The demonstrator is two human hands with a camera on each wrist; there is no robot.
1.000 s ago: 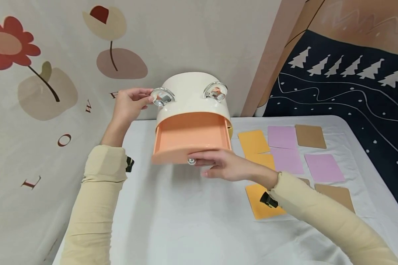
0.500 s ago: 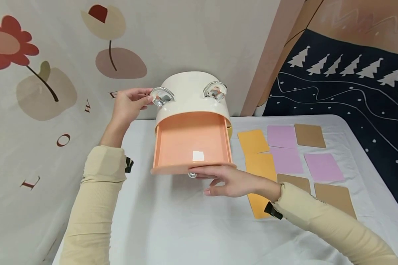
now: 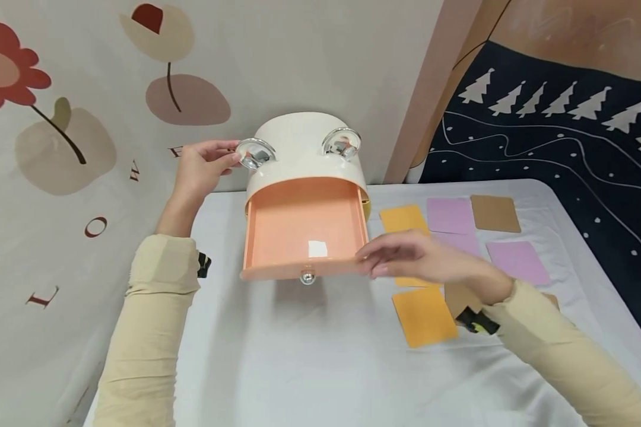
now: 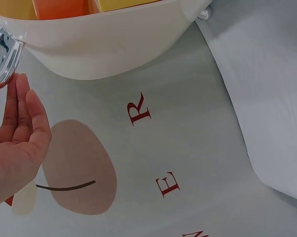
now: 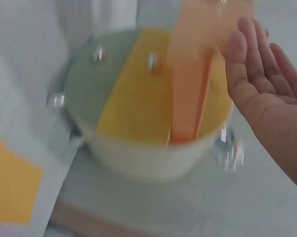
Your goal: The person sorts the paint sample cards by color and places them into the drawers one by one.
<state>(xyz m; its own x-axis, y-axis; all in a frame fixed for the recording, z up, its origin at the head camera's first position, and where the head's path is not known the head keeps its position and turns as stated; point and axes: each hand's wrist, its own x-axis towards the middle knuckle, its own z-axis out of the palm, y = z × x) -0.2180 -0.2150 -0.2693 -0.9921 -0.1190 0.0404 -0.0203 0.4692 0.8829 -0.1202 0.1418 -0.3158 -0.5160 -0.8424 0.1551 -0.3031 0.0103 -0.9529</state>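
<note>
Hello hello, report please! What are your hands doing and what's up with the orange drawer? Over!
Left hand touching the box's clear knob. Right hand open, beside the drawer's front corner, holding nothing. Orange drawer pulled out, small white square inside. Nothing blocking.

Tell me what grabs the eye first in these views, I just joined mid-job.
The cream oval organiser at the table's back edge, its peach top drawer pulled open with only a small white sticker inside. The left hand touches a clear knob on its top; the right hand hovers open by the drawer's right front corner. Orange, pink and brown cards lie spread on the white table to the right.
</note>
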